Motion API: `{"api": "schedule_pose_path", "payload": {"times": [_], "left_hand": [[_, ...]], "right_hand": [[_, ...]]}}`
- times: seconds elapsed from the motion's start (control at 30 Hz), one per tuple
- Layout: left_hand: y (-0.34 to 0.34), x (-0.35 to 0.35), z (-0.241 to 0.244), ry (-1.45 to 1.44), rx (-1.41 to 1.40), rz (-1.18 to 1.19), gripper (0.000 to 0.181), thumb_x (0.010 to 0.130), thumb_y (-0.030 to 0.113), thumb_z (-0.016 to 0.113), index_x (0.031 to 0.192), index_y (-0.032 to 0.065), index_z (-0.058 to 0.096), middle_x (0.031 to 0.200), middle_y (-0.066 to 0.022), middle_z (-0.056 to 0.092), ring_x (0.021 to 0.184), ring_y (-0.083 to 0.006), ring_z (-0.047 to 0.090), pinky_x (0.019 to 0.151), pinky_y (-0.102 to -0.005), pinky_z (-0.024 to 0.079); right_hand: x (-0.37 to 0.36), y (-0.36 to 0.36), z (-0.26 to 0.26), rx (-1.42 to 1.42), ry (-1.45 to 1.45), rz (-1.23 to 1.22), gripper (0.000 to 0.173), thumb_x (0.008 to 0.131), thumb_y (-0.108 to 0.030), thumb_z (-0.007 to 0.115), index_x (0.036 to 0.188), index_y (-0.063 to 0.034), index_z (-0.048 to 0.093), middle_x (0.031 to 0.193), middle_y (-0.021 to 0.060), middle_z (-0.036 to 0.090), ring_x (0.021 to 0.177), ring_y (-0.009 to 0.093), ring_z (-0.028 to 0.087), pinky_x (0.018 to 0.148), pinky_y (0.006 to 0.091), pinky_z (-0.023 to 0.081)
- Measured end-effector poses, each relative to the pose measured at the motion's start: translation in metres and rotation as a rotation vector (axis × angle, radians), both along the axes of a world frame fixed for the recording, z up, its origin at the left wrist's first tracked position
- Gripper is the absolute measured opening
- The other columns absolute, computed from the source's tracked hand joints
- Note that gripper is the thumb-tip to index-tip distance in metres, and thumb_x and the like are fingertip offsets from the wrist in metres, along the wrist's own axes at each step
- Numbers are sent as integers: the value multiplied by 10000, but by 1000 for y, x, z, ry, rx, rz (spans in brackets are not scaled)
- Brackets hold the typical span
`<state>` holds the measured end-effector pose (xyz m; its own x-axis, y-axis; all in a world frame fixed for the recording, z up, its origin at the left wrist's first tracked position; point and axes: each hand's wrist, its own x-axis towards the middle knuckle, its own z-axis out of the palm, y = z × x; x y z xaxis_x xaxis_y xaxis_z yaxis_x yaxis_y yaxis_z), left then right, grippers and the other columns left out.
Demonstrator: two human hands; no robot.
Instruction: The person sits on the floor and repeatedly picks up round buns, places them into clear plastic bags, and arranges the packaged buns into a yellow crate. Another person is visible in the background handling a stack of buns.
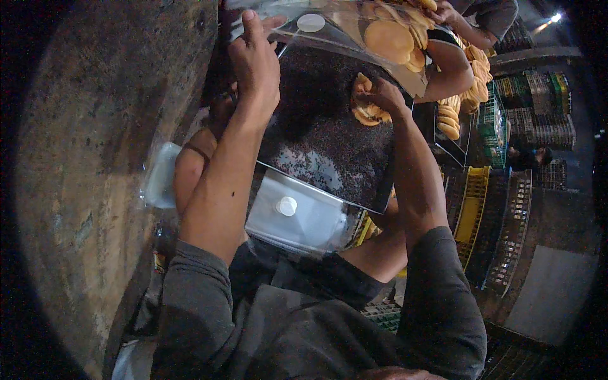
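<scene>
My right hand [385,99] holds a golden bread bun [370,113] with an uneven, opened-looking surface. The bun is down against dark granules, which look like chocolate sprinkles [313,104], spread in a wide metal-rimmed tray [323,188]. My left hand [256,52] is over the tray's far left corner, thumb raised and one finger stretched out. A thin bright rod or edge runs close by its fingertips; whether the hand grips it is unclear. Just right of that hand is a pale round disc [311,23].
Flat round buns [389,42] are piled beyond the tray, behind clear plastic. Another person's hand [444,12] reaches among them. A translucent lidded box [299,213] lies between the tray and my lap. A stained wall [109,142] rises left; stacked crates [470,213] stand right.
</scene>
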<state>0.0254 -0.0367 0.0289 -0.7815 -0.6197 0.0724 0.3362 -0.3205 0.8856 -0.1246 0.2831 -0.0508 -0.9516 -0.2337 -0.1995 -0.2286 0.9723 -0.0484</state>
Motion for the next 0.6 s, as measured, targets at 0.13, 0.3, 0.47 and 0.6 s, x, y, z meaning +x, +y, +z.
{"api": "schedule_pose_path", "payload": {"times": [0.13,0.3,0.47,0.6], "left_hand": [[2,4,2,-30,-8,-2,545,981,509,337,1088,38,590,1086,-124,653,1039,-221,577,892,-395,442],[2,6,3,-46,-25,-18,527,981,497,351,1045,45,614,1089,-105,658,1000,-202,591,861,-361,456],[10,8,7,-59,-17,-23,551,974,514,360,1030,28,613,1077,-114,660,951,-205,595,847,-351,463],[16,10,1,-51,-19,-71,574,967,531,367,1030,11,603,1059,-124,659,940,-212,591,854,-358,465]], "right_hand": [[4,-44,-9,211,364,139,481,826,-469,591,1013,-26,617,1022,188,650,917,372,638,799,482,504],[67,-87,16,274,124,153,402,885,-272,519,1227,-64,492,1060,83,572,1015,266,567,832,510,427],[154,-43,-21,-23,440,143,568,897,-382,524,1351,-67,395,1373,165,422,1291,321,380,1058,552,260],[155,-21,-26,-183,319,171,713,890,-484,523,1424,-64,307,1489,158,293,1385,321,258,1120,545,152]]}}
